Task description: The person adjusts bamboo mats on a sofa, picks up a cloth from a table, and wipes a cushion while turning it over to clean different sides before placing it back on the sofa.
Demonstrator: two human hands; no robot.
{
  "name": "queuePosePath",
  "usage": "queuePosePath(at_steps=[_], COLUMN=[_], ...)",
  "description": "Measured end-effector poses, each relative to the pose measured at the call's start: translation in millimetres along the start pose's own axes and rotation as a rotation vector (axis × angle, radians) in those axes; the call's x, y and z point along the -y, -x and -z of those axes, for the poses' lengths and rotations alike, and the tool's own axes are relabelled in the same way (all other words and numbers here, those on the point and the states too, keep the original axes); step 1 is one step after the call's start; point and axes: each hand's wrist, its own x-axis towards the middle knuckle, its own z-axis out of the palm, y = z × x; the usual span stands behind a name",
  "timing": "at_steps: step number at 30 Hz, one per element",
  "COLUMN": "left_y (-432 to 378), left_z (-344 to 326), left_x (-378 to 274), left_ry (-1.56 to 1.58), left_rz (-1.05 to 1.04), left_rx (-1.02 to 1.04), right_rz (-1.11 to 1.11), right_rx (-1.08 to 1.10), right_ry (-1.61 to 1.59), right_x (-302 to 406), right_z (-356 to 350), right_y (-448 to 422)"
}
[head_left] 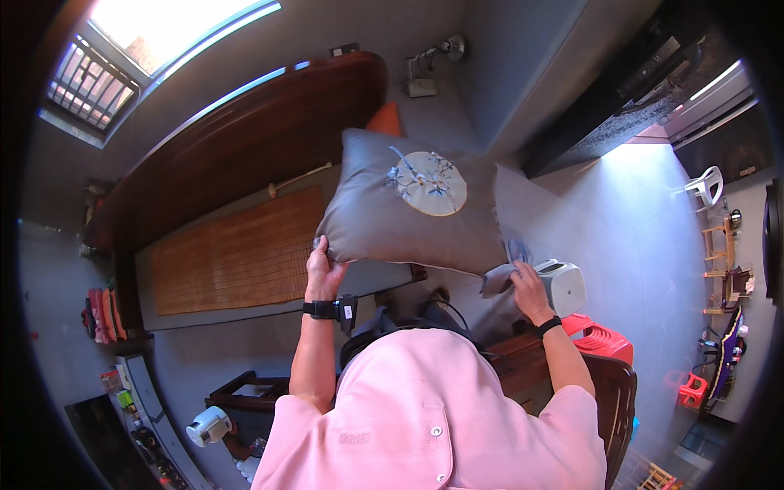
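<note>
A grey-brown cushion (380, 208), with an embroidered floral roundel on its upper face, is held up in front of me. My left hand (324, 267) grips its near left corner, thumb on top. Near the opposite near corner, my right hand (528, 288) holds a loose, folded flap of grey cloth (499, 280); whether this is part of the cushion's cover I cannot tell. Behind the cushion's far edge an orange piece (386, 120) shows. Both wrists wear black bands.
A dark wooden bench with a curved back (245, 116) and a woven slatted mat (239, 251) stands ahead and left. At right are a pale grey plastic container (560, 288) and red plastic stools (600, 339). A dark wooden chair back (612, 398) rises beside my right arm.
</note>
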Motion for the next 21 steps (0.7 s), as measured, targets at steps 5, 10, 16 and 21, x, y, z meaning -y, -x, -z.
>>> queuePosePath(at_steps=[5, 10, 16, 21], left_y=[9, 18, 11, 1], left_z=[-5, -3, 14, 22], left_x=[-9, -12, -10, 1], left_ry=[-0.017, -0.065, -0.027, -0.061], left_rz=[-0.025, -0.017, -0.066, -0.065], left_rx=[0.074, 0.154, 0.155, 0.145], right_rz=[-0.262, 0.302, 0.371, -0.625], right_rx=[-0.225, -0.151, -0.128, -0.054], right_ry=[-0.163, -0.253, -0.247, -0.362], right_x=[26, 141, 146, 11], right_z=[-1, 27, -23, -84], right_y=[-30, -122, -160, -149])
